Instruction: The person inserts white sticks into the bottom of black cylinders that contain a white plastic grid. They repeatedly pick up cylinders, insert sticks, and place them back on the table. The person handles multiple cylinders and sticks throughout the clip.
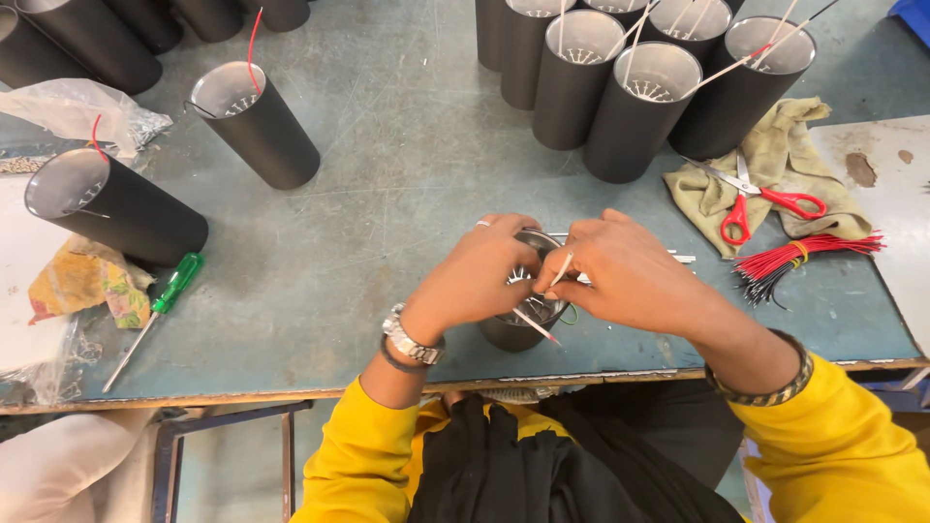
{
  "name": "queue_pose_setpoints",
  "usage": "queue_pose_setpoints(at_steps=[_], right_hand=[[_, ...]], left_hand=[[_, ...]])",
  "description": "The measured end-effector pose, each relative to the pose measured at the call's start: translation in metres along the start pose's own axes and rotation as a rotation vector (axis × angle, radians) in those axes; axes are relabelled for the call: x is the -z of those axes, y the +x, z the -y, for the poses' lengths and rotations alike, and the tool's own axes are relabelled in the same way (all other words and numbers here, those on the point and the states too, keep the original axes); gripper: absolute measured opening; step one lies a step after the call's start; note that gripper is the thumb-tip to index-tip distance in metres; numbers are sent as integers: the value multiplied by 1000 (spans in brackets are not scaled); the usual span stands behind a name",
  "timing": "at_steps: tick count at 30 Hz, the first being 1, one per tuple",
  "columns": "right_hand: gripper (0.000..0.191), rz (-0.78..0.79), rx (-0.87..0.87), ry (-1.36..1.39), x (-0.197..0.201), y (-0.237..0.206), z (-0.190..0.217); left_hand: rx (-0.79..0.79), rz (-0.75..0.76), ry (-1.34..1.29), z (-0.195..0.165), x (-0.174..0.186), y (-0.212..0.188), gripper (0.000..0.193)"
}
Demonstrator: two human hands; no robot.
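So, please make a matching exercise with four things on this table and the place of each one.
Things:
1. scissors
2. screwdriver
3. bundle of red wires
4. black cylinder

Places:
A. near the table's front left edge
B. between both hands
C. on the green cloth
D. right of the hands, just below the cloth

Pairs: 1-C, 2-A, 3-D, 4-B

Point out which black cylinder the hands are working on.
The black cylinder at the table's near edge, between both hands; the other cylinders stand untouched farther back.
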State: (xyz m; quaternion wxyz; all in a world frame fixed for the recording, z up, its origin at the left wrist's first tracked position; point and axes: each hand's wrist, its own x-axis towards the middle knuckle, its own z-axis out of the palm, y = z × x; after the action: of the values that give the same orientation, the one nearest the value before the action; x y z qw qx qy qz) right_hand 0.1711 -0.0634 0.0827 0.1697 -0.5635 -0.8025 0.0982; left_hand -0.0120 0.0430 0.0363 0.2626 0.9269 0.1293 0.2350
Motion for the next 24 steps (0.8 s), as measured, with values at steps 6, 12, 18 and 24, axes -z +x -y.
queue_pose_setpoints(at_steps=[6, 12, 18, 24], right_hand=[[15, 90, -90, -84, 2, 6, -1], [32, 42, 35, -171, -4, 13, -12], [40, 113, 1, -142, 2, 10, -21], [27, -5, 42, -126, 6, 4, -17]], left_hand=[[-53, -436, -96, -30, 34, -22, 25], [-128, -420, -122, -55, 29, -6, 19], [-114, -441, -160, -50, 18, -4, 9], [-167, -524, -94, -46, 6, -1, 14]])
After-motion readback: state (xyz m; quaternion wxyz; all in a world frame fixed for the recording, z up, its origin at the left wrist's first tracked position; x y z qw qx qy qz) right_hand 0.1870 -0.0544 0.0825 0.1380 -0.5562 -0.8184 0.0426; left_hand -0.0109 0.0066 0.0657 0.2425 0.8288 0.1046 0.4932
